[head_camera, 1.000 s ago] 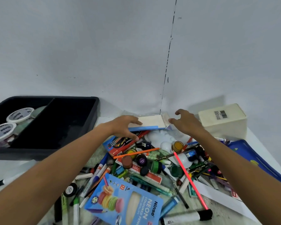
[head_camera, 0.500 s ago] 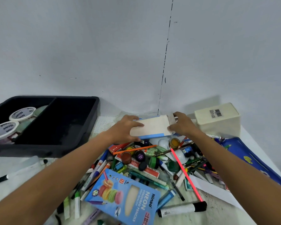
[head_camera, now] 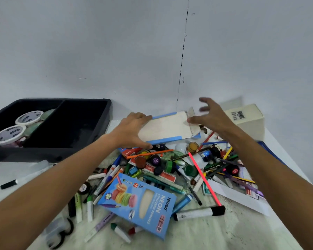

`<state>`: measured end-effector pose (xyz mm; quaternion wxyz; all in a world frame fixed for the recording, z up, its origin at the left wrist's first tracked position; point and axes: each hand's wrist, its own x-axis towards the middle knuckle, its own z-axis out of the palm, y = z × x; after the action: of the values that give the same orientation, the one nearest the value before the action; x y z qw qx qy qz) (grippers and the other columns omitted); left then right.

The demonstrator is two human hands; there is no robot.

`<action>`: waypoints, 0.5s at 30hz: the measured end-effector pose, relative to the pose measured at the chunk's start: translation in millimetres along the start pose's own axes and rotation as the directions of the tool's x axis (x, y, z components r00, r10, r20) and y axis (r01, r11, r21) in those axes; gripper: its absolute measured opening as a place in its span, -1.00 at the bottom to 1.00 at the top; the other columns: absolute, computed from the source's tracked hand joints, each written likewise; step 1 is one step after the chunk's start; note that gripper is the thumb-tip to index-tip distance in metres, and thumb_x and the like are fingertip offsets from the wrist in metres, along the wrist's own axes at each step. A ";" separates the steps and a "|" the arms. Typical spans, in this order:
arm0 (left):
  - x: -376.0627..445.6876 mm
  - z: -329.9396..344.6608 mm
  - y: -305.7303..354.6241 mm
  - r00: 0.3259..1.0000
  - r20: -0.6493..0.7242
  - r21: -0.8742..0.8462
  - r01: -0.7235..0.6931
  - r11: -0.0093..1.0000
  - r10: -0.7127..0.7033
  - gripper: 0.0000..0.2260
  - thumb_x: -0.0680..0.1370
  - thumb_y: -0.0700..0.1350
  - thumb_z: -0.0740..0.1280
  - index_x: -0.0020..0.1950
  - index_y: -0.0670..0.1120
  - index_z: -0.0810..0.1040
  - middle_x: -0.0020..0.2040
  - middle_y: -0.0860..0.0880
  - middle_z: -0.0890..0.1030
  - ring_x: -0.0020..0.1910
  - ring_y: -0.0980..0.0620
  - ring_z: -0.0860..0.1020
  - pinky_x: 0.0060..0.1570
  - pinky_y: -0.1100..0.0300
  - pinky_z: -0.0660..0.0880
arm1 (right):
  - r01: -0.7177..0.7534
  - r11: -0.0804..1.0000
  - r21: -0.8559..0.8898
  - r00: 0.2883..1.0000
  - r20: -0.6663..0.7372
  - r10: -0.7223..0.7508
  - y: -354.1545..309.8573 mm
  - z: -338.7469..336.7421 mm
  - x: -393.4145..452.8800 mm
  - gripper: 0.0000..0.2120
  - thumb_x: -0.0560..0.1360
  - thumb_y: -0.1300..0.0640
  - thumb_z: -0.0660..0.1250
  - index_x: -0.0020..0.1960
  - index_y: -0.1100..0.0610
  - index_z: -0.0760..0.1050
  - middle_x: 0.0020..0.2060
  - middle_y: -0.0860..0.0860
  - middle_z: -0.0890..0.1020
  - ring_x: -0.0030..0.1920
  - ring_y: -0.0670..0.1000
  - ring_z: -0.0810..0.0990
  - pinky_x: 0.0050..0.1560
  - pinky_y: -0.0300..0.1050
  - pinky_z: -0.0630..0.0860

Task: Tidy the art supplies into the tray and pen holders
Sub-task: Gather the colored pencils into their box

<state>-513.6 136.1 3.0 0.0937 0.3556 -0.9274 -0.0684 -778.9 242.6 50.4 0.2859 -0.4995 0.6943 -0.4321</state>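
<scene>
A flat white box with blue edges (head_camera: 164, 127) is held tilted above the far end of the pile. My left hand (head_camera: 132, 130) grips its left end, thumb under and fingers on top. My right hand (head_camera: 211, 114) hovers at the box's right end with fingers spread; only the thumb is near the loose end flap. The black two-compartment tray (head_camera: 98, 123) stands at the far left, with white-lidded tubs (head_camera: 28, 117) in its left compartment. A cream pen holder (head_camera: 249, 123) with a barcode label sits at the far right by the wall.
A pile of pens, markers, pencils and small paint pots (head_camera: 170, 165) covers the table's middle. A blue Ninso Neon pencil box (head_camera: 139, 202) lies in front, a black-capped white marker (head_camera: 199, 212) beside it. A blue folder (head_camera: 271, 152) and white paper (head_camera: 238, 197) lie at the right.
The white box has come up off the pile and tilted toward me in my left hand. My right hand has opened and lifted from the box's right end.
</scene>
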 end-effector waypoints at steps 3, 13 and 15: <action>-18.0 -10.9 15.3 0.999 0.005 0.054 -0.043 0.998 0.043 -0.03 0.28 0.38 0.41 0.54 -0.06 0.18 0.42 -0.09 0.32 0.36 -0.08 0.24 0.33 -0.04 0.27 | 0.398 0.836 -0.376 0.916 0.122 -0.382 -19.8 1.2 -24.8 -0.08 0.28 -0.06 0.58 0.51 -0.06 0.18 0.43 -0.02 0.28 0.42 -0.07 0.23 0.40 -0.06 0.23; -83.0 -7.6 61.6 0.992 -0.079 -0.079 -0.100 0.992 0.093 0.11 0.21 0.40 0.46 0.56 -0.11 0.09 0.49 -0.10 0.25 0.44 -0.05 0.20 0.42 0.08 0.18 | 0.556 0.395 -0.731 0.829 0.520 -0.206 -10.4 35.6 -86.3 0.18 0.23 -0.38 0.44 0.56 0.08 -0.12 0.41 0.09 0.34 0.34 0.13 0.34 0.26 0.01 0.32; -99.5 2.5 59.9 0.998 -0.059 -0.172 0.008 0.985 -0.018 0.21 0.13 0.53 0.36 0.58 -0.05 -0.04 0.54 -0.04 0.16 0.47 0.04 0.13 0.40 0.19 0.09 | 0.533 0.404 -0.743 0.842 0.512 -0.170 -6.6 26.8 -93.9 0.17 0.24 -0.40 0.42 0.56 0.07 -0.12 0.42 0.08 0.32 0.35 0.13 0.33 0.23 0.01 0.36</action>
<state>-480.3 247.3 -0.3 0.1517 0.3542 -0.9124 -0.1379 -722.1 321.7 40.6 0.0162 -0.7794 0.6258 0.0239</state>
